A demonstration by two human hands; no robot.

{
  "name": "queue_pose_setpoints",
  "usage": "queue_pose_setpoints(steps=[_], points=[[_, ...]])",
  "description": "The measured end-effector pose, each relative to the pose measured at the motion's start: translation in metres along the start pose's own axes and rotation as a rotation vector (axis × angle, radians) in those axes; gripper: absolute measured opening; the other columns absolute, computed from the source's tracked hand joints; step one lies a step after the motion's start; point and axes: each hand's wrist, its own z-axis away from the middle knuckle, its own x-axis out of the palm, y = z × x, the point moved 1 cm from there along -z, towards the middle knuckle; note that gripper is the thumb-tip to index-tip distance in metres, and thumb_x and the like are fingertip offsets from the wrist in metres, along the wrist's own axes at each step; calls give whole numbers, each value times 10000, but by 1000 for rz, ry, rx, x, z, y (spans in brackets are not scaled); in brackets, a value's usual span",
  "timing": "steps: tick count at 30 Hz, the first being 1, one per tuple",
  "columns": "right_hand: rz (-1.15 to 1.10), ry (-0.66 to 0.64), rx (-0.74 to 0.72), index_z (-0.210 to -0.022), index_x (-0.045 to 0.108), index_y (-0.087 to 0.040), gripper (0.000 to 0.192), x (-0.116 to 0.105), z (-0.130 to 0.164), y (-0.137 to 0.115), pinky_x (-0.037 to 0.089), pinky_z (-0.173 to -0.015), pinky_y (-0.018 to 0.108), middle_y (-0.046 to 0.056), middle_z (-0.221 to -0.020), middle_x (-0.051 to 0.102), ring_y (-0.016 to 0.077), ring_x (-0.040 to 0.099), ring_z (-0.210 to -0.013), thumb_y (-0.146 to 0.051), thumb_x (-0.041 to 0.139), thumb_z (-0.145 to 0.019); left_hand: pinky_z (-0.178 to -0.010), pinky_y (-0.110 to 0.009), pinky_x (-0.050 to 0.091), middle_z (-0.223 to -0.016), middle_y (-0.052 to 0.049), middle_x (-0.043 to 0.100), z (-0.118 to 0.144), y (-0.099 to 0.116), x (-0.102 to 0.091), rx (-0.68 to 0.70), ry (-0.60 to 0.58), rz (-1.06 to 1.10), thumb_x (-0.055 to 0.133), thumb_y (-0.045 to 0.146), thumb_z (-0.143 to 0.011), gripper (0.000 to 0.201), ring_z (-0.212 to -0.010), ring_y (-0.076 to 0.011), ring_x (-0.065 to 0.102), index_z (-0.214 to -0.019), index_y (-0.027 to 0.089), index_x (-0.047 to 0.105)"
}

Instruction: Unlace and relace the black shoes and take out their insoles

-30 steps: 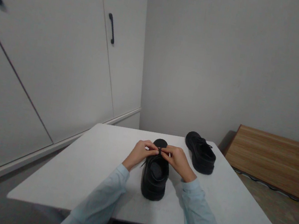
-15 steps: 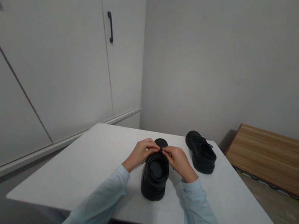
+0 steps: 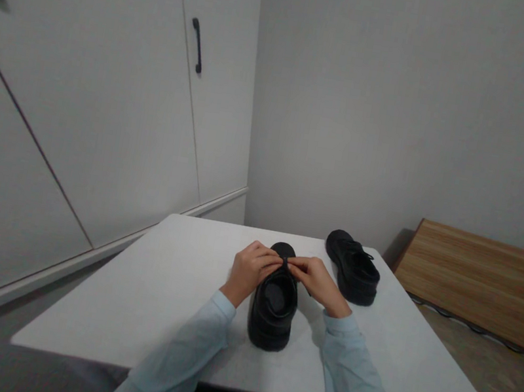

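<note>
A black lace-up shoe (image 3: 270,322) stands upright on the white table, its toe pointing away from me and its opening facing me. My left hand (image 3: 251,269) lies over the left side of its lacing, thumb and fingers pinched together on the dark shoelace. From the right, my right hand (image 3: 317,279) pinches at the same spot, its fingertips almost meeting those of the left. The fingers hide most of the lace and the knot area. Both wrists are in light blue sleeves.
A second black shoe (image 3: 354,270) with a lace bow stands at the table's back right. The white table (image 3: 124,313) reaches toward a grey wall. White cabinets (image 3: 108,99) with dark handles are on the left; a wood-grained board (image 3: 481,284) leans at the right.
My left hand has shifted slightly right and turned more over the lacing, while my right hand has moved a little right. The shoe stays almost in place.
</note>
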Motion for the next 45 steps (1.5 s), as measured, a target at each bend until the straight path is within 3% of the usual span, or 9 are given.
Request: queue_pose_setpoints(steps=[5, 10, 17, 24, 27, 34, 41, 45], points=[[36, -2, -35, -971, 736, -156, 269, -3, 1, -1, 419, -600, 241, 64, -811, 729, 178, 602, -683, -280, 528, -852, -769, -323, 487, -789, -47, 723, -4, -3, 1, -165, 16, 144, 689, 247, -768, 64, -792, -188, 628, -750, 215, 741], [202, 16, -64, -989, 730, -193, 253, -4, 3, -6, 439, -674, 260, 84, -912, 738, 201, 644, -775, -259, 509, -884, -699, -285, 517, -786, -53, 718, -8, -4, 2, -372, -60, 427, 705, 256, -726, 86, -731, -171, 653, -693, 181, 731], [492, 14, -99, -989, 706, -211, 246, -1, 5, -7, 380, -624, 246, 66, -794, 698, 176, 622, -696, -242, 472, -918, -720, -298, 506, -763, -80, 716, -9, -5, 3, -500, -117, 575, 744, 311, -649, 170, -756, -195, 656, -690, 146, 736], [561, 38, -113, -935, 692, -210, 229, 3, 6, -8, 351, -601, 242, 58, -771, 673, 174, 617, -711, -236, 465, -922, -681, -273, 486, -729, -55, 695, -7, -5, 11, -629, -144, 809, 763, 334, -599, 245, -689, -153, 620, -670, 117, 675], [516, 37, -119, -921, 693, -191, 230, 4, 5, -8, 358, -603, 243, 61, -765, 667, 168, 603, -684, -220, 465, -920, -660, -244, 462, -713, -30, 661, -7, -2, 10, -601, -148, 797, 719, 296, -640, 198, -673, -128, 592, -669, 123, 627], [260, 80, -96, -885, 722, -177, 224, 4, 1, -4, 411, -641, 248, 60, -771, 685, 169, 602, -703, -209, 501, -889, -691, -231, 440, -733, 0, 606, -11, 4, 2, -406, -158, 480, 576, 212, -739, 58, -720, -126, 556, -749, 157, 592], [-58, 217, 34, -779, 735, -150, 158, 9, -3, 4, 437, -614, 258, 53, -709, 685, 162, 590, -653, -243, 608, -766, -737, -240, 437, -751, -8, 615, -10, 0, 3, -382, -178, 478, 563, 219, -751, 68, -744, -137, 564, -752, 160, 595], [-211, 218, 123, -741, 712, -125, 181, 10, -4, 7, 412, -561, 246, 33, -636, 647, 138, 552, -592, -287, 637, -710, -741, -241, 431, -764, -12, 620, -10, 1, 4, -383, -169, 486, 565, 244, -754, 92, -757, -142, 568, -751, 159, 599]])
